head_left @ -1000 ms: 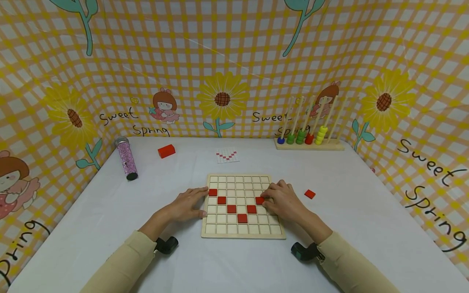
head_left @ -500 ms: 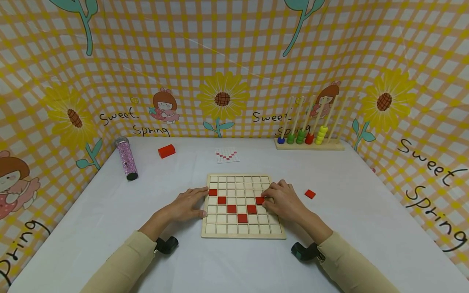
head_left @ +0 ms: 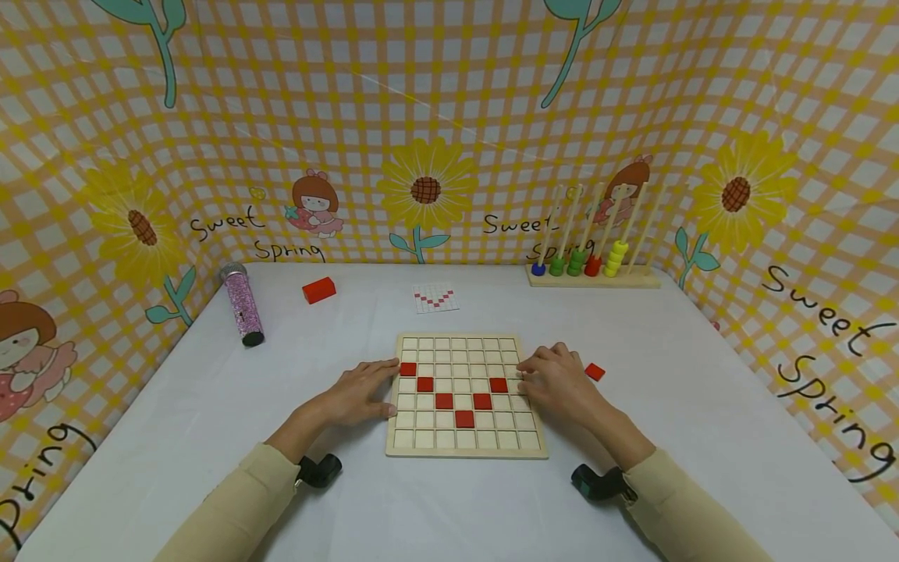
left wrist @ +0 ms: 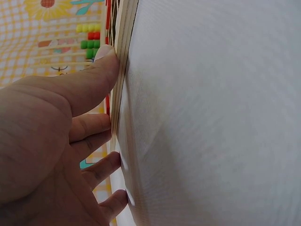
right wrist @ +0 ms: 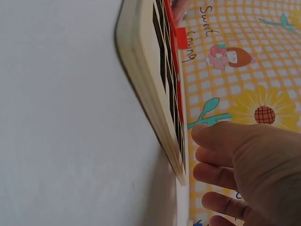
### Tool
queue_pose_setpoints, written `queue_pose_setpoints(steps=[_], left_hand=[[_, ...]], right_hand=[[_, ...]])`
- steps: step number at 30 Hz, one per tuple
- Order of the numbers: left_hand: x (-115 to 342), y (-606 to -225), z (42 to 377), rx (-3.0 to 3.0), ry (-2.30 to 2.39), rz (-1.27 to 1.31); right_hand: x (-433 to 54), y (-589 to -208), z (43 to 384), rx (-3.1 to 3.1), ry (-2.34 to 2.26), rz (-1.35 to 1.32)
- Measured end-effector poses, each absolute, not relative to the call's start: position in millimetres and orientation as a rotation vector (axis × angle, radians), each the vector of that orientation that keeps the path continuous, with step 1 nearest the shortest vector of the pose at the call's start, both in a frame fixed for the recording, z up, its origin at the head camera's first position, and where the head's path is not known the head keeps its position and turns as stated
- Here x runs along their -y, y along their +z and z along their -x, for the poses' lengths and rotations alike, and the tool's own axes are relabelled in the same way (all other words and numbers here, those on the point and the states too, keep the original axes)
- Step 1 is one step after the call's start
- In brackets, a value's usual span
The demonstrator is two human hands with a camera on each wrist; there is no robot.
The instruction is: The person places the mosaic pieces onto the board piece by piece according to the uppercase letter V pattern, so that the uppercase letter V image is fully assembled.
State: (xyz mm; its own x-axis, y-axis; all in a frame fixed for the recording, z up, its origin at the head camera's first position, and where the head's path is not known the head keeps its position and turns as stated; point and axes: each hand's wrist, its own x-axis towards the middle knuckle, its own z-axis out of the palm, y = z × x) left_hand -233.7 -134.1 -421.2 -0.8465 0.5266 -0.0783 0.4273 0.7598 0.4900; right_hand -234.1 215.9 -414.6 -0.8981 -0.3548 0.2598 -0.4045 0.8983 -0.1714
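Observation:
A pale wooden grid board [head_left: 506, 441] lies in the middle of the table, several red square tiles set in its cells in a V shape. My left hand [head_left: 357, 396] rests along the board's left edge. In the left wrist view its thumb and fingertips touch the wooden side [left wrist: 123, 37], fingers loosely extended. Over the right edge, just right of the upper right red tile [head_left: 499, 385], is my right hand [head_left: 558, 384]. Nothing shows between its bent, relaxed fingers [right wrist: 214, 174] in the right wrist view. A loose red tile [head_left: 595, 372] lies beyond that hand.
Behind the board lies a small card [head_left: 435, 299] printed with a red V pattern. A red block [head_left: 319, 290] and a glittery pink microphone [head_left: 243, 304] are at the back left. A bead-and-peg counting frame [head_left: 593, 281] stands at the back right against the checked cloth.
My right hand has let go of the upper right red tile and moved right, uncovering it on the board. The left hand stays where it was.

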Motion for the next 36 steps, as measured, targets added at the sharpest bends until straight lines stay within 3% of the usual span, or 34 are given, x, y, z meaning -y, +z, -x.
queue_pose_setpoints(steps=[36], left_hand=[[134.1, -420.3, 233.0, -2.734, 0.699, -0.759]], right_hand=[[-292.0, -415.8, 234.8, 2.857, 0.373, -0.33]])
